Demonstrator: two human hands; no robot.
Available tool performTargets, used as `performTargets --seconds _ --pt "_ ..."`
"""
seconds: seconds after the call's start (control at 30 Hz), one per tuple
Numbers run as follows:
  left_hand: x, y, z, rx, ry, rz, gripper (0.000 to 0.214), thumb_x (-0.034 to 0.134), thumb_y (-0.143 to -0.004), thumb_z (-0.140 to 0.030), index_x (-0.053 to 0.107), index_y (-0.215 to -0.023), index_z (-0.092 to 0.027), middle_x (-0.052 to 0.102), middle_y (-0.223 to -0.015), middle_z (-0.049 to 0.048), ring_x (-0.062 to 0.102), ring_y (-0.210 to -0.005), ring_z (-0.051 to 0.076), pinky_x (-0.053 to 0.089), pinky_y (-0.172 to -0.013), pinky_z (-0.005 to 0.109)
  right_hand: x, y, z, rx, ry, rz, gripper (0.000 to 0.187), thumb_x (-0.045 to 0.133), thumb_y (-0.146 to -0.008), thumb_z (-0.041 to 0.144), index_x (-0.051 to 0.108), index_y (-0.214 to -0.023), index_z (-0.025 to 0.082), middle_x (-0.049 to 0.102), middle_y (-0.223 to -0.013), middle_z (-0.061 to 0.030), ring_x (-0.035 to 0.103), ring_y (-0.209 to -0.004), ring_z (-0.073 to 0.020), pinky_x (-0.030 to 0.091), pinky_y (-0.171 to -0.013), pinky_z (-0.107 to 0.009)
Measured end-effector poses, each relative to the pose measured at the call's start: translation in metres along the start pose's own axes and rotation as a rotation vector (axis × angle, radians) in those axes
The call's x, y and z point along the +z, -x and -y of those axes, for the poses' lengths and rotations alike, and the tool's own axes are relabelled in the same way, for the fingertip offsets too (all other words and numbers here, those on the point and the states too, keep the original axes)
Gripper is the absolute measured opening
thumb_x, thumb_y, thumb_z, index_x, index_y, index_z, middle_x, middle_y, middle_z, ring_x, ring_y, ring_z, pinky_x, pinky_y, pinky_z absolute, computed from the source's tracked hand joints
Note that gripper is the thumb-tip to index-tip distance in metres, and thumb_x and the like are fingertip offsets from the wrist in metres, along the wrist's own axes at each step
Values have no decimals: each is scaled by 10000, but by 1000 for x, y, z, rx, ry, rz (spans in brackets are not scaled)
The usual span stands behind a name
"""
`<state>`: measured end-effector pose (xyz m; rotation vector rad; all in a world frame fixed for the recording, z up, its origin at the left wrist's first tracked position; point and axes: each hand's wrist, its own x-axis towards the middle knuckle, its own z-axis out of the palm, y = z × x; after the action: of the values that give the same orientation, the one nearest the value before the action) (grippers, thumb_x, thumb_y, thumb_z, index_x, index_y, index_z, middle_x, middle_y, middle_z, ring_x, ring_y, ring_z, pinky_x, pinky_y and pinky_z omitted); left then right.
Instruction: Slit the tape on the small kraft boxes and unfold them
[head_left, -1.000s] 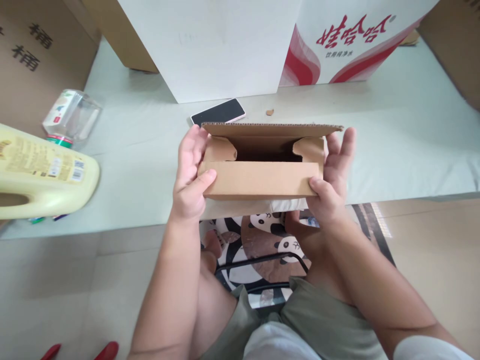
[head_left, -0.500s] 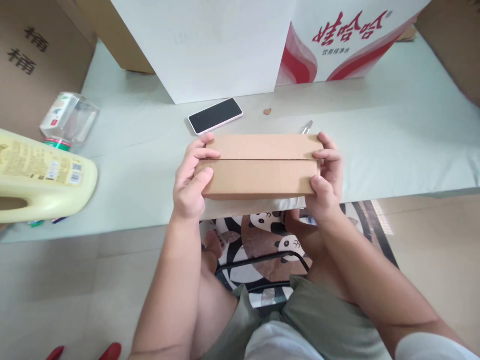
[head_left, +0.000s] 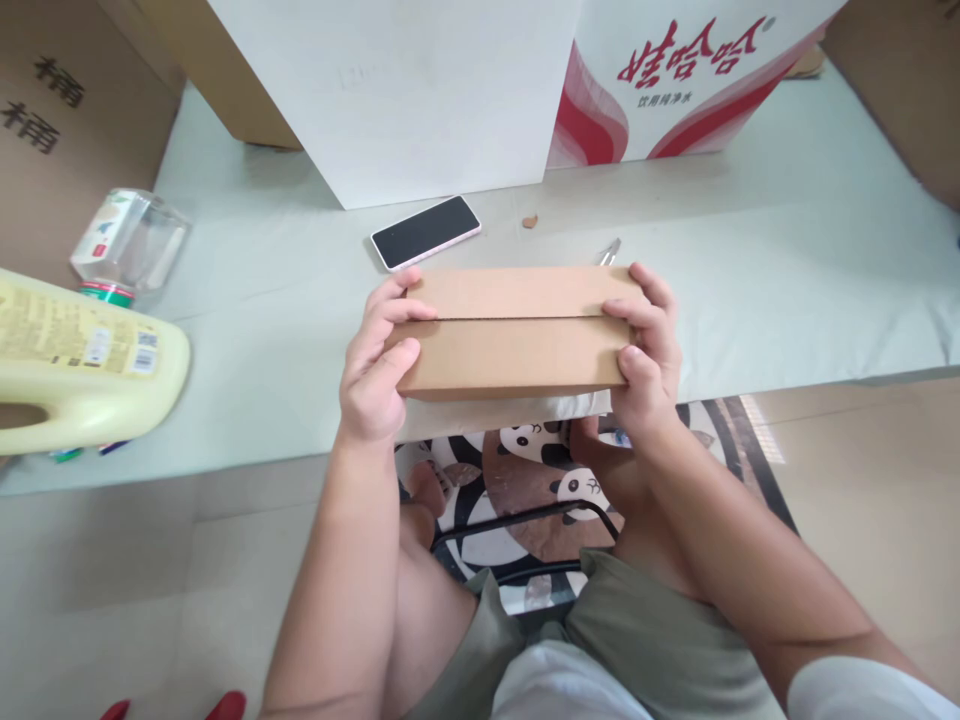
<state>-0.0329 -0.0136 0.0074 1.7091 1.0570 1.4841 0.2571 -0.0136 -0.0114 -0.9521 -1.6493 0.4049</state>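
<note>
Between my two hands is a brown cardboard box [head_left: 517, 352], held by its short ends at the front edge of the table. A dark seam runs along it where two panels meet. My left hand [head_left: 380, 360] grips the left end, thumb on the near panel and fingers over the far one. The right end is gripped by my right hand [head_left: 649, 350] in the same way, with one finger lying across the far panel by the seam. A phone [head_left: 426, 232] with a dark screen lies just beyond the box. Behind its right end is a small silvery tool [head_left: 609, 252], partly hidden.
Large white cartons [head_left: 442, 100] stand at the back of the cloth-covered table [head_left: 787, 260]. On the left are a yellow jug [head_left: 90, 370], a clear plastic bottle [head_left: 131, 240] lying down and a brown carton [head_left: 75, 120]. A small brown scrap [head_left: 530, 221] lies past the box.
My right hand's finger has slid further inward over the far panel by the seam. The whole view has shifted slightly; both hands still hold the box.
</note>
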Motion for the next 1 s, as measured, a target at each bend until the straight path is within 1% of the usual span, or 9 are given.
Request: performTargets --seconds 0.17,0.3,0.43,0.6,0.7,0.8,0.87,0.93,1.0 --pt "-3 0 0 17 -7 27 248 597 -893 -385 792 -1047 -376 583 -1503 -78 472 -1471 323 325 -1303 581 -7 -1 2 -4 126 33 420 377 -1005 539 650 -1240 323 450 -1577 -69 430 -1493 -360 336 -1231 -669" --pt "-3 -1 1 15 -8 31 249 615 -905 -462 795 -1065 -398 574 -1500 -69 469 -1470 340 315 -1302 608 -7 -1 3 13 161 56 494 329 -1018 554 639 -1313 307 434 -1613 -75 410 -1519 -364 322 -1237 -677" --pt "-2 -1 0 -12 42 28 294 662 -868 -532 773 -1130 -457 579 -1498 -79 448 -1488 328 299 -1314 577 -7 -1 5 21 127 52 499 326 -1023 545 626 -1359 330 417 -1639 -50 379 -1543 -363 303 -1244 -682" --pt "0 -2 -4 -26 7 -8 303 678 -845 -527 806 -1078 -382 615 -1460 -38 478 -1460 346 279 -1324 571 -8 0 6 77 105 79 518 336 -1005 605 643 -1334 349 390 -1654 -30 351 -1559 -367 297 -1253 -676" --pt "1 -3 -7 -30 -4 -50 257 676 -830 -443 825 -1016 -348 657 -1412 -30 524 -1418 334 284 -1323 553 -3 3 2 148 47 88 656 285 -959 732 498 -1481 396 325 -1691 -12 296 -1593 -355 327 -1255 -648" --pt "-1 -5 -11 -77 69 -133 273 647 -771 -296 840 -964 -307 692 -1377 -19 536 -1417 320 286 -1320 519 3 6 -4 281 -100 24 743 282 -934 763 277 -1590 414 288 -1712 -17 317 -1594 -326 394 -1236 -599" --pt "-7 -6 -12 -145 179 -257 313 603 -710 -223 844 -904 -270 729 -1320 -2 549 -1402 312 293 -1312 508 5 8 -6 409 -171 -9 689 363 -956 701 333 -1564 379 362 -1684 -41 361 -1576 -310 392 -1247 -574" --pt "-17 -7 -8 -236 286 -414 316 569 -675 -205 831 -846 -245 761 -1254 4 572 -1369 303 326 -1291 504 5 8 -4 512 -213 77 611 385 -985 661 477 -1486 322 504 -1597 -74 445 -1525 -301 386 -1254 -566" --pt "-27 -7 1 -314 340 -538 294 557 -688 -235 806 -846 -238 776 -1208 -2 606 -1311 291 402 -1241 501 7 8 2 504 -256 281 604 347 -1012 662 569 -1424 280 605 -1511 -93 525 -1463 -290 399 -1247 -563"
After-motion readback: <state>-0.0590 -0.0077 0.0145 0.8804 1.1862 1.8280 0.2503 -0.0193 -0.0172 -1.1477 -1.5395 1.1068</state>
